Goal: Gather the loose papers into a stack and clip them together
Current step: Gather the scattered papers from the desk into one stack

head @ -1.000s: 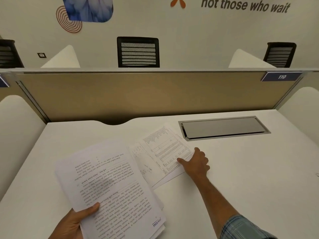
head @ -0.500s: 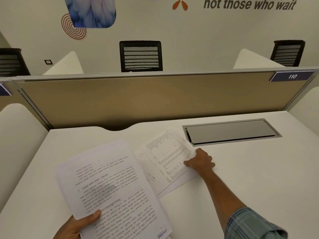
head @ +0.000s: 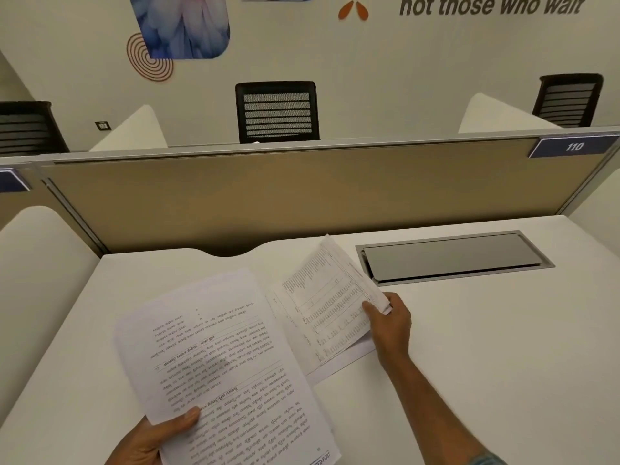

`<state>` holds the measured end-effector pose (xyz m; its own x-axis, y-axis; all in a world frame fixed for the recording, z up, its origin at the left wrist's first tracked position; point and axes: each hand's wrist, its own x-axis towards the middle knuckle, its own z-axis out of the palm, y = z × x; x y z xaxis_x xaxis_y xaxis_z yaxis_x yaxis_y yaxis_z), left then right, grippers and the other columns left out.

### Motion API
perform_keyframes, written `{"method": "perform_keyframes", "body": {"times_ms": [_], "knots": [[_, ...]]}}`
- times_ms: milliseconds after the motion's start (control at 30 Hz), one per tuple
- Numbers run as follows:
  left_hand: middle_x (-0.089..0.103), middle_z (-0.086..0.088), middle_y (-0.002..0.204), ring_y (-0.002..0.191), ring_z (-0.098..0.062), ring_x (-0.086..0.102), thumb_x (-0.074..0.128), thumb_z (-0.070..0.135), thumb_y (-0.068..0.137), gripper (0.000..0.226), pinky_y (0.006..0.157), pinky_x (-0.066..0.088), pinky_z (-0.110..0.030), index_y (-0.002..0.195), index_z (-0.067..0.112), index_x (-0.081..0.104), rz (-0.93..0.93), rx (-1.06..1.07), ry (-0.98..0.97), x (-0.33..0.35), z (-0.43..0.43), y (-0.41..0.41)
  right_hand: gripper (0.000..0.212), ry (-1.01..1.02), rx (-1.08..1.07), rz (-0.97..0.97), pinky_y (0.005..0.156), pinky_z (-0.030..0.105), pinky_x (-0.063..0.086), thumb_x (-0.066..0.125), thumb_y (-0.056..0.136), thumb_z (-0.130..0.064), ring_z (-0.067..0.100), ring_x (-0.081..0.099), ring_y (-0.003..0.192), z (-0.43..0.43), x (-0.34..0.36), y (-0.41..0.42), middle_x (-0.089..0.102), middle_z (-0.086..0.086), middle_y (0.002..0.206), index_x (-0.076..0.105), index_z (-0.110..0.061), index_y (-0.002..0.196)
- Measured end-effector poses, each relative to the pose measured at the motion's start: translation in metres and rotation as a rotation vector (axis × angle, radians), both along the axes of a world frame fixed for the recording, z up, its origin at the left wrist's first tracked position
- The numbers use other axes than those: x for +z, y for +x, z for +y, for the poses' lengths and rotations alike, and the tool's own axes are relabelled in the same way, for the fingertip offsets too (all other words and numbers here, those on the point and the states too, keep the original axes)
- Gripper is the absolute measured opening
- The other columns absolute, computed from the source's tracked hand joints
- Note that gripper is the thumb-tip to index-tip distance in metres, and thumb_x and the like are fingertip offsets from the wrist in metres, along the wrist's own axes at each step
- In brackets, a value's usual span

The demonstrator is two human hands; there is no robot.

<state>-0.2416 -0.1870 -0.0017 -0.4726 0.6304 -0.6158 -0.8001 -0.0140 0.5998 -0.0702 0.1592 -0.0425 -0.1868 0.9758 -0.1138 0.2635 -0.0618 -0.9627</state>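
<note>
The left hand (head: 157, 437) is gripping a sheaf of printed pages (head: 221, 357) at its near left corner, thumb pressing on the top sheet and the other fingers hidden beneath. The sheaf is being held above the near left part of the white desk (head: 503, 347), tilted so its dense lines of text are running up toward the far right, and several sheet edges are showing along its near right side.

The right hand (head: 391, 325) is pinching the right edge of a sheet of tables (head: 330, 297), thumb lying on the printed face and the fingers curling around behind. That edge is rising off the desk, so the sheet is standing at a slant with its far corner pointing up toward the divider (head: 302, 193). More loose sheets (head: 339, 362) are lying flat under it on the desk, their near edge sticking out below the right wrist and their left side tucked under the held sheaf. Whether the hand is also holding any of these lower sheets cannot be told.

Just to the right of the lifted sheet, a grey cable hatch (head: 453, 258) is sitting flush in the desk's far side. Beyond the divider, a black mesh chair (head: 276, 110) is facing the wall.
</note>
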Motion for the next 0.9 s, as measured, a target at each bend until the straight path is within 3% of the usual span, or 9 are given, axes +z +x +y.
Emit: {"method": "perform_keyframes", "body": {"times_ms": [100,200,267,333,433,500,600,733,900], "knots": [[0.074,-0.029,0.123,0.105,-0.055,0.072,0.072,-0.016,0.062,0.073,0.081,0.060,-0.066,0.126,0.018,0.068,-0.006,-0.014,0.016,0.004,0.003,0.006,0.031,-0.290,-0.071,0.211,0.080,0.040,0.064,0.077,0.088,0.001,0.029,0.071,0.092,-0.011,-0.003,0.002,0.072,0.010,0.103,0.067,-0.006,0.117],[0.072,-0.031,0.125,0.108,-0.057,0.070,0.074,-0.021,0.060,0.072,0.083,0.059,-0.066,0.122,0.015,0.072,-0.014,-0.037,0.034,0.012,0.006,0.012,0.021,-0.392,0.010,0.237,0.066,0.032,0.065,0.075,0.089,0.002,0.027,0.075,0.085,-0.021,-0.003,0.007,0.077,0.011,0.100,0.073,-0.008,0.108],[0.070,-0.032,0.129,0.113,-0.058,0.068,0.085,-0.024,0.050,0.087,0.088,0.057,-0.068,0.127,0.013,0.069,-0.029,-0.064,0.033,0.017,0.006,0.017,0.018,-0.384,0.089,0.223,0.057,0.025,0.063,0.072,0.093,0.000,0.024,0.076,0.083,-0.023,0.003,0.016,0.079,0.007,0.097,0.074,-0.015,0.103],[0.066,-0.034,0.134,0.119,-0.059,0.064,0.093,-0.018,0.042,0.100,0.096,0.052,-0.069,0.133,0.013,0.065,-0.035,-0.119,0.036,0.025,0.003,0.021,0.018,-0.370,0.186,0.166,0.058,0.026,0.063,0.069,0.096,-0.004,0.023,0.077,0.082,-0.020,0.010,0.029,0.080,0.006,0.095,0.075,-0.018,0.105],[0.064,-0.036,0.136,0.124,-0.060,0.061,0.095,-0.013,0.047,0.102,0.114,0.038,-0.070,0.139,0.013,0.059,0.009,-0.274,0.012,0.035,-0.003,0.024,0.020,-0.411,0.358,0.070,0.059,0.024,0.059,0.068,0.096,-0.006,0.019,0.077,0.077,-0.008,0.023,0.061,0.083,0.008,0.092,0.076,-0.017,0.110],[0.064,-0.037,0.134,0.122,-0.060,0.061,0.097,-0.012,0.044,0.104,0.116,0.036,-0.068,0.138,0.010,0.058,0.031,-0.347,-0.019,0.039,-0.008,0.026,0.020,-0.462,0.414,0.038,0.064,0.027,0.058,0.069,0.095,-0.006,0.022,0.078,0.080,-0.001,0.025,0.083,0.083,0.012,0.094,0.075,-0.013,0.113],[0.063,-0.039,0.134,0.122,-0.061,0.061,0.097,-0.012,0.047,0.102,0.115,0.038,-0.066,0.139,0.008,0.056,0.019,-0.389,-0.044,0.038,-0.011,0.035,0.026,-0.516,0.345,0.039,0.078,0.038,0.059,0.076,0.089,-0.005,0.036,0.077,0.094,0.001,0.019,0.105,0.083,0.017,0.098,0.073,-0.004,0.115],[0.064,-0.037,0.135,0.122,-0.060,0.062,0.095,-0.013,0.052,0.099,0.105,0.050,-0.064,0.139,0.009,0.055,0.005,-0.352,-0.083,0.023,-0.011,0.047,0.033,-0.640,0.115,0.220,0.077,0.040,0.058,0.080,0.083,0.001,0.037,0.074,0.088,-0.011,0.008,0.110,0.079,0.026,0.105,0.071,0.005,0.114],[0.070,-0.030,0.131,0.119,-0.053,0.067,0.103,-0.001,0.043,0.105,0.117,0.038,-0.063,0.138,0.008,0.058,0.049,-0.306,-0.198,-0.004,-0.011,0.058,0.028,-0.647,-0.100,0.347,0.083,0.047,0.063,0.078,0.085,0.005,0.040,0.075,0.096,-0.046,0.002,0.101,0.078,0.023,0.107,0.071,0.002,0.112]]}}
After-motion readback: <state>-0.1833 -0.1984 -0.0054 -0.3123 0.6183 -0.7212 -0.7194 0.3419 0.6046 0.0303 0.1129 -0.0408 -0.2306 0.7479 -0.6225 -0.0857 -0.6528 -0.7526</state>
